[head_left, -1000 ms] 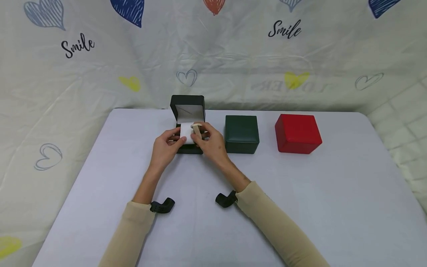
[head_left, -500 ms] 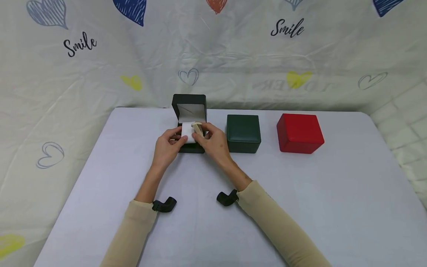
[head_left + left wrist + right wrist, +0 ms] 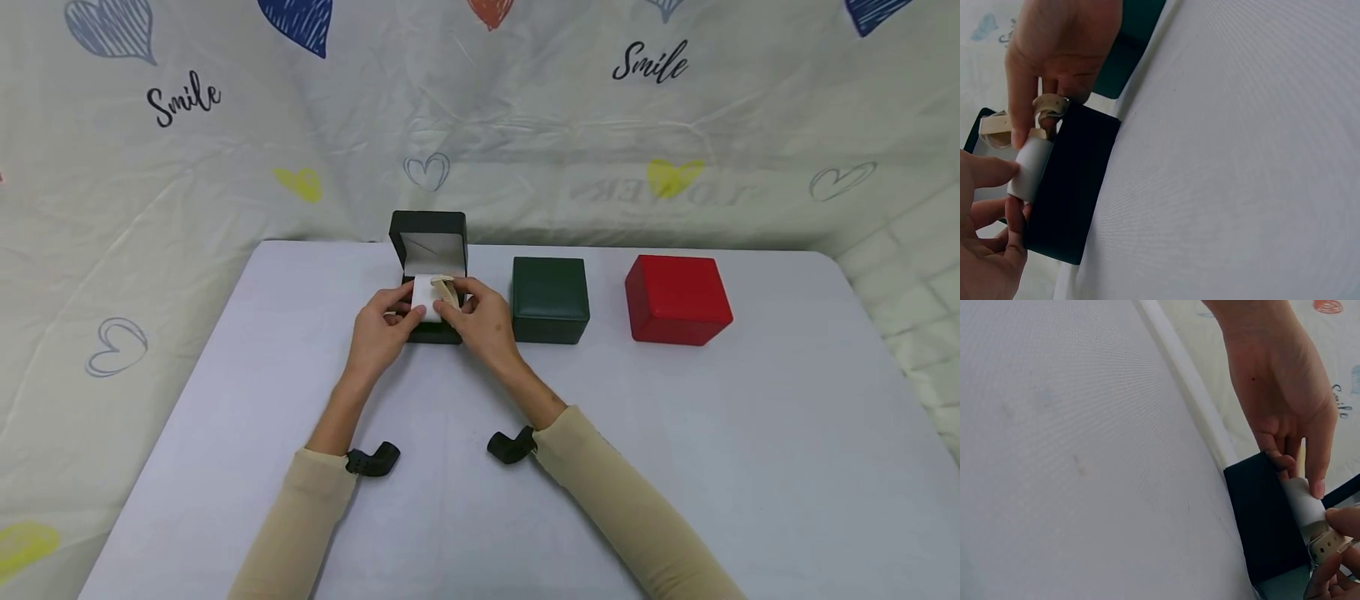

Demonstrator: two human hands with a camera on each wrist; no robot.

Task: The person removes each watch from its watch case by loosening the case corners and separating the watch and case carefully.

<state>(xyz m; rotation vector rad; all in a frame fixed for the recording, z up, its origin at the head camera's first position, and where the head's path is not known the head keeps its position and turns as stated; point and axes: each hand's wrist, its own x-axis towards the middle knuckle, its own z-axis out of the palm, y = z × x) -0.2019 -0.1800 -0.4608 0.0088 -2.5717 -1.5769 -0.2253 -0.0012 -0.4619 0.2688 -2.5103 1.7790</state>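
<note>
A black watch box [image 3: 428,222] stands with its lid raised at the back of the table. Over its base, my left hand [image 3: 377,332] holds a white watch cushion [image 3: 424,300] between thumb and fingers. From the other side, my right hand [image 3: 489,327] pinches a watch by its beige strap [image 3: 446,290]. In the left wrist view the strap [image 3: 1050,104], with its buckle, curves at one end of the cushion [image 3: 1031,169]. Holes show in the strap [image 3: 1329,545] in the right wrist view. Fingers hide part of the watch.
A dark green box [image 3: 550,300] stands shut just right of the right hand. Farther right is a shut red box [image 3: 677,300]. All rest on a white-covered table [image 3: 450,500], with a heart-printed cloth [image 3: 517,108] behind. Black wrist cameras [image 3: 373,459] sit on both wrists.
The whole head view has shifted slightly. The strap leans a little more to the right off the cushion, while both hands keep nearly the same hold.
</note>
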